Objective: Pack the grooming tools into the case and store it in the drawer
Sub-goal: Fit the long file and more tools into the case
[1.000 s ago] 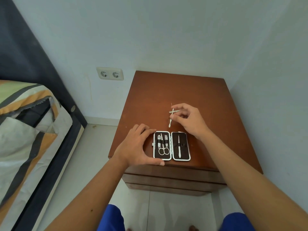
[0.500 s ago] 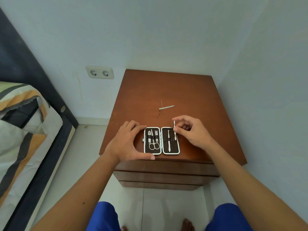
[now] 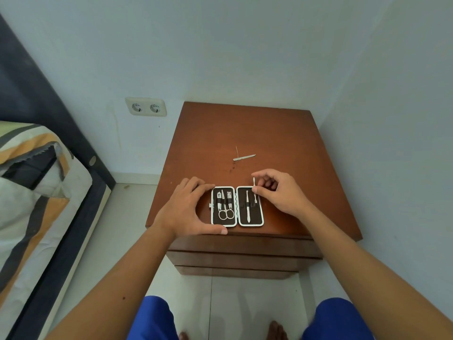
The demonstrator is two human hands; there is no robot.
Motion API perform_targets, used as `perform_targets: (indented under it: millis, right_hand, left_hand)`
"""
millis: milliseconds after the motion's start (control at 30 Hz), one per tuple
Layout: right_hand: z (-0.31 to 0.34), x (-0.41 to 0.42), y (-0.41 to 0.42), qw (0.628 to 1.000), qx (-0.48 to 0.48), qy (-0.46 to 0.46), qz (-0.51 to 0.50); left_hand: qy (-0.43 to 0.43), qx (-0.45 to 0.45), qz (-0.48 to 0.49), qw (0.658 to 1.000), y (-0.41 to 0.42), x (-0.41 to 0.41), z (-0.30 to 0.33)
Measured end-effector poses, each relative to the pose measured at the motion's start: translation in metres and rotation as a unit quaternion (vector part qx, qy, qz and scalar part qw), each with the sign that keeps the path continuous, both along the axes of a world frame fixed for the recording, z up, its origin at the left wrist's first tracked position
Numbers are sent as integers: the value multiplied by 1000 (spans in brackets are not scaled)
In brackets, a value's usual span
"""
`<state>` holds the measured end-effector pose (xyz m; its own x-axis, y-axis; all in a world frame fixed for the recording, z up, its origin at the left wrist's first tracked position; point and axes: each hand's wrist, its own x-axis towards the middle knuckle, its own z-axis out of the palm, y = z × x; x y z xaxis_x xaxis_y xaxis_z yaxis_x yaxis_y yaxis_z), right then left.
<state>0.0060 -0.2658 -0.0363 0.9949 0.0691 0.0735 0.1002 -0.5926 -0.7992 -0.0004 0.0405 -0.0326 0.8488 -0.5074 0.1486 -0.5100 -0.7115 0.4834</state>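
An open brown grooming case (image 3: 237, 222) with a white rim lies flat near the front edge of the wooden nightstand (image 3: 282, 143). Its left half holds scissors (image 3: 226, 213) and two small tools; its right half holds a long metal tool (image 3: 248, 204). My left hand (image 3: 186, 209) cups the case's left side, thumb along its front edge. My right hand (image 3: 279, 190) pinches a thin metal pick (image 3: 255, 191) upright over the right half's right edge, its lower end at the elastic strap. A flat metal file (image 3: 244, 157) lies loose farther back on the top.
The nightstand's drawer fronts (image 3: 242, 256) are closed below the top. A bed with striped bedding (image 3: 31, 192) stands to the left. A double wall socket (image 3: 146, 107) is on the wall. The right wall runs close beside the nightstand. My knees and feet show at the bottom.
My right hand lifted the thin pick from beside the file and brought it down toward me to the case's right half. The left hand stayed on the case.
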Motion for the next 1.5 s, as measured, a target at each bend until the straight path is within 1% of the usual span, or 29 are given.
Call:
perform_targets:
  millis: [133,367,567,767,1100,1200,1333,1500]
  right_hand:
    - [3,-10,0,1000,-25,-16,9]
    - [9,-26,-5,986,-156,-37,54]
    - [11,-37,-9,976,-196,-33,87]
    - [14,-40,-9,972,-209,-31,100]
    - [18,-43,-10,978,-183,-17,99]
    - [18,-31,-10,988,-139,-24,60]
    - [14,5,-7,993,-108,-51,-14]
    - [13,51,3,989,-112,-63,-77]
  left_hand:
    - [1,-3,-1,1000,0,0,0]
    - [8,0,1,1000,0,0,1]
    - [14,6,3,1000,0,0,0]
    - [14,7,4,1000,0,0,1]
    - [18,1,6,1000,0,0,0]
    - [15,3,5,1000,1,0,-1]
    - [18,5,4,1000,1,1,-1]
    - [19,5,5,1000,1,2,-1]
